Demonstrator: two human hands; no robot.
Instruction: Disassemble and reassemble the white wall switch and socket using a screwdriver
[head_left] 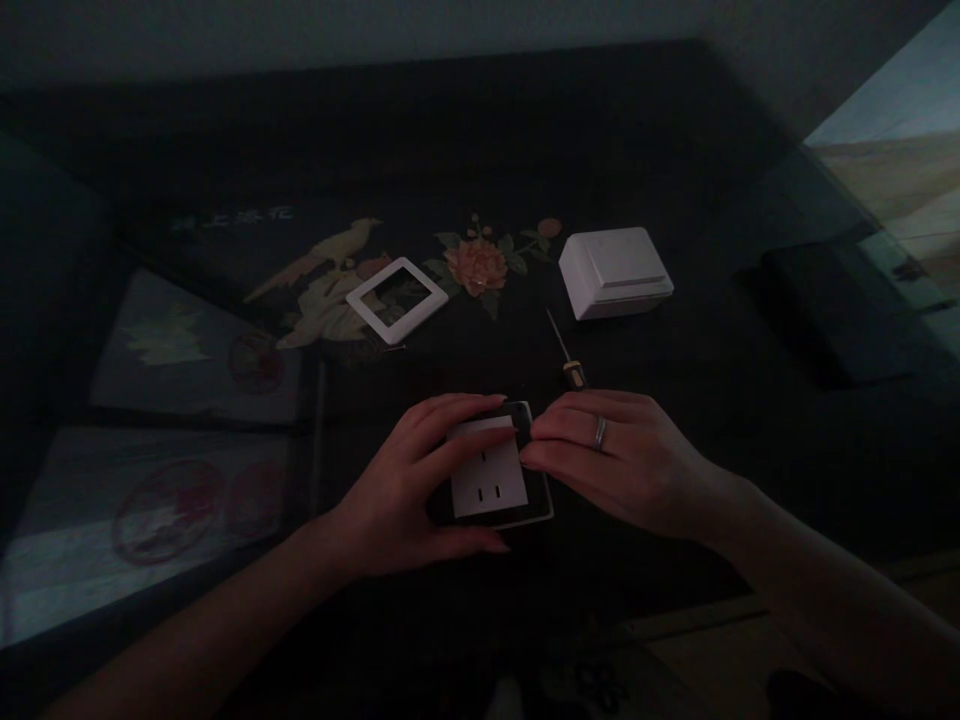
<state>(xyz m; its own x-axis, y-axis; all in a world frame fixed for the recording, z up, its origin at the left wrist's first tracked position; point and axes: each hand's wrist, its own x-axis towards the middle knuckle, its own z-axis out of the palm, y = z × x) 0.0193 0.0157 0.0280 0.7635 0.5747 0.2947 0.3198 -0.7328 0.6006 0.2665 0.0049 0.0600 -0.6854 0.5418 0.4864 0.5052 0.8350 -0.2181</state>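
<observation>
A wall socket (491, 487) with a white slotted face and dark surround lies face up in front of me. My left hand (405, 485) is closed around it, with fingers across its far side and face and the thumb by its near edge. At its right edge, my right hand (615, 450), with a ring on one finger, has its fingertips pinched together; what they hold, if anything, is hidden. A small screwdriver (574, 375) lies just beyond the right hand, its shaft pointing away. Farther left rests a white square frame (358, 300), with a thin screw (394, 348) near it.
A white box-shaped switch unit (626, 265) stands at the back right. A dark block-like object (832, 310) sits farther right. The dark glossy table (465, 130) bears a bird-and-flower picture and shows reflections at left.
</observation>
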